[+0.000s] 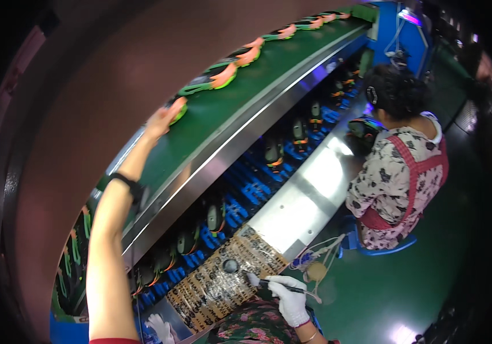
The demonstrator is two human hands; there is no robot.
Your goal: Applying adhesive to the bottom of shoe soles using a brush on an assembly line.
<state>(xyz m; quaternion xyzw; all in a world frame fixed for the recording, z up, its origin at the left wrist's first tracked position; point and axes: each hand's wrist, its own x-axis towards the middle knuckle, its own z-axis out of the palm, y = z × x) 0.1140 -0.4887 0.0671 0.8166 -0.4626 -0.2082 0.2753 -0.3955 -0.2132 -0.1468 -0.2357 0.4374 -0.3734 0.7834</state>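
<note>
Left hand (161,121) is touching a shoe (179,110) on the belt (205,123) at 10 o'clock; blur is hiding whether its grip is closed. Right hand (288,299), 5 o'clock, is pinching a brush (263,282), pointing it potward, presumably for easy dipping; pot (231,266) is sitting at 6.

1 head-worn fisheye view; wide, downward

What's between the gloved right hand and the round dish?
Head view: the brush in the right hand, its pale end toward the round dish, over the taped board.
</note>
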